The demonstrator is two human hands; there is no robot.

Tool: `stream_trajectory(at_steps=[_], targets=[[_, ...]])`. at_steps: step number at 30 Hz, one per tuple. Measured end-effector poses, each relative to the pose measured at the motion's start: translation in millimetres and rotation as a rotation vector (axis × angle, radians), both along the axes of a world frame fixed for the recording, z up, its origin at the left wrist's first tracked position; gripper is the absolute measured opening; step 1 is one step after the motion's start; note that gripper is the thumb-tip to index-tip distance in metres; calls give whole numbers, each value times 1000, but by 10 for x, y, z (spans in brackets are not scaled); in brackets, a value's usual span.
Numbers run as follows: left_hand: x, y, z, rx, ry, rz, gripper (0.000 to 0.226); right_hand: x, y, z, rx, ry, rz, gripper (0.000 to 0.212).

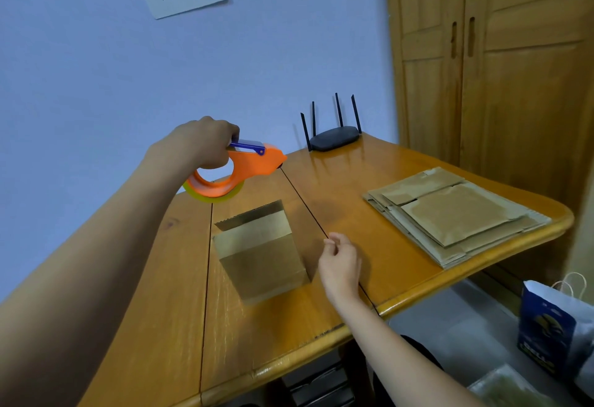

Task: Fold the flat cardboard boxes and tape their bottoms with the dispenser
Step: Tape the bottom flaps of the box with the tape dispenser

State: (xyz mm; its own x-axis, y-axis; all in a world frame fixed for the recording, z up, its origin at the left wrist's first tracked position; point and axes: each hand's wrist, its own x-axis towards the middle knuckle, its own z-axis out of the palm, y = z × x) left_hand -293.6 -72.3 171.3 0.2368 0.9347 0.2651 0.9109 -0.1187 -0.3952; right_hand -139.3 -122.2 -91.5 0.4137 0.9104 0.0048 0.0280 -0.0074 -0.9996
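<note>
Left hand (205, 143) grips dispenser (238, 168) above folded box (263, 252); right hand (340, 262) loosely curled, empty (beside box). Unbraced box may slide under tape.

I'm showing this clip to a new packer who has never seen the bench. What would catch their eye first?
First the bright orange tape dispenser, held up in the left hand above the far left of the wooden table. Below it, mid-table, stands a folded cardboard box with a strip of tape sticking up off its far edge; the right hand hovers empty beside it. At the right edge lies a stack of flat boxes.
</note>
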Motion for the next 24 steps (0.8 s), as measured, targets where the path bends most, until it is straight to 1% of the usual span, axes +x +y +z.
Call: stream_trajectory(at_steps=[2,5,6,8,10,12,15,21,24], targets=[[25,15,-4,6,-5,-13,34,23,-83,94,76,51,91,35],[75,28,-11,8,-15,-28,35,-4,-180,257,168,13,336,51],[94,33,-16,9,-15,-31,36,-26,-193,296,178,-16,410,58],[127,34,-19,6,-14,-35,36,-73,-196,336,161,-73,530,80],[142,37,-14,7,-16,-39,37,-114,-170,330,138,-142,580,103],[146,38,-8,5,-15,-42,37,-156,-120,299,139,-211,569,115],[150,40,-12,6,-23,-47,37,-209,-64,260,172,-204,514,113],[149,43,-38,26,-28,-65,36,-253,-39,174,193,-155,469,82],[161,49,-42,26,-29,-76,37,-270,-46,166,205,-141,462,82]])
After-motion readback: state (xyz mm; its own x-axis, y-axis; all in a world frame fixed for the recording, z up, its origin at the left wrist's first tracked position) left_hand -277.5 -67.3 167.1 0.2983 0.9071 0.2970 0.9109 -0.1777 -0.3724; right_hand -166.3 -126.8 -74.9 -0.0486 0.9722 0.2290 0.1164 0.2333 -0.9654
